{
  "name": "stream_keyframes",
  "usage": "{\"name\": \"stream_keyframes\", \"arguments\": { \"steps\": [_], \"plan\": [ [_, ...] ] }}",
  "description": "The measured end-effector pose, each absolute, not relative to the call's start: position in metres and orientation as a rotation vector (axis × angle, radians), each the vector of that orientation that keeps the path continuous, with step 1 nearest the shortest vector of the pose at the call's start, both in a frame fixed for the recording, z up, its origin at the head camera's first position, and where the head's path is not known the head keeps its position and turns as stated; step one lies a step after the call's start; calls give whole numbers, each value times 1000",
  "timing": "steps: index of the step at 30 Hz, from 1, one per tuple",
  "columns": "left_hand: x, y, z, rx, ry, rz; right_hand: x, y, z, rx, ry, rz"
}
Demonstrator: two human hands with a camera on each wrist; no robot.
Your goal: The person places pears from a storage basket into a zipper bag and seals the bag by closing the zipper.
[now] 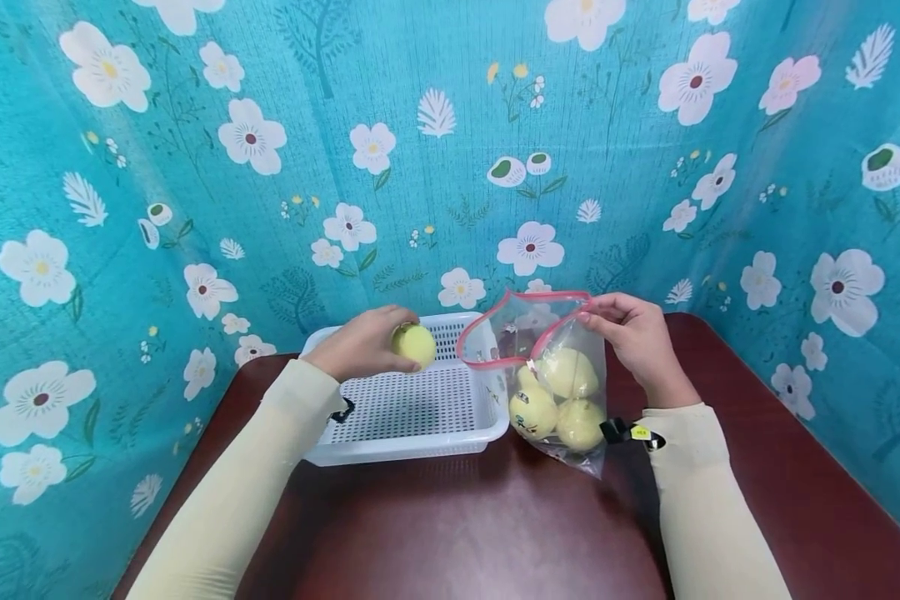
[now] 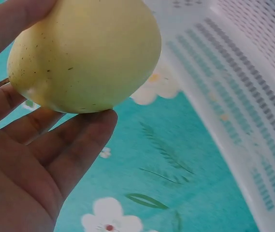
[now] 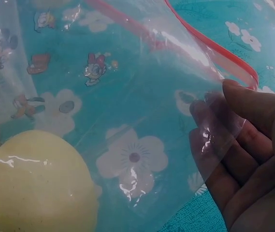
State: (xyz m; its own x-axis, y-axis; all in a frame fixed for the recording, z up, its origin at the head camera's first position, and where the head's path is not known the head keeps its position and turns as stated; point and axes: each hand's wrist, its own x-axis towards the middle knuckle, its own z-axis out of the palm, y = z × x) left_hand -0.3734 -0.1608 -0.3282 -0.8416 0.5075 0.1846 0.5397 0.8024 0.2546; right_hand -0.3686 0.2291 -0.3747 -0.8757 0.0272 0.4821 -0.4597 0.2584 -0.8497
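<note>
My left hand [image 1: 371, 340] grips a pale yellow pear [image 1: 415, 345] over the white plastic basket [image 1: 397, 450]. In the left wrist view the thumb and fingertips curl round the pear [image 2: 89, 53], and its stem shows at the left. At the bag's upper right corner, my right hand [image 1: 633, 337] pinches the edge of a clear zip bag [image 1: 596, 350] with a red rim. Its mouth gapes toward the basket. Several pears [image 1: 570, 372] lie inside, low in the bag. The right wrist view shows the thumb and fingers on the film, near cartoon prints.
The basket has slotted sides and floor, and the bag stands against its right side. Both are on a dark red-brown table [image 1: 450, 533]. A turquoise flowered cloth [image 1: 420, 167] hangs behind and at both sides of the table.
</note>
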Motion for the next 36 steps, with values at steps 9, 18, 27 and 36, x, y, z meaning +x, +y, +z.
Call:
{"name": "stream_keyframes", "arguments": {
  "steps": [9, 18, 27, 36],
  "plan": [
    [-364, -147, -318, -901, -2752, -619, -368, 225, -379, 387, -2151, 1680],
    [-357, -142, -318, -928, -2630, -688, -369, 223, -382, 433, -2128, 1680],
    [-355, -134, -308, -961, -2523, -632, -368, 227, -381, 437, -2115, 1681],
    [-350, -122, -298, -1047, -2428, -605, -369, 229, -376, 457, -2094, 1673]
  ]
}}
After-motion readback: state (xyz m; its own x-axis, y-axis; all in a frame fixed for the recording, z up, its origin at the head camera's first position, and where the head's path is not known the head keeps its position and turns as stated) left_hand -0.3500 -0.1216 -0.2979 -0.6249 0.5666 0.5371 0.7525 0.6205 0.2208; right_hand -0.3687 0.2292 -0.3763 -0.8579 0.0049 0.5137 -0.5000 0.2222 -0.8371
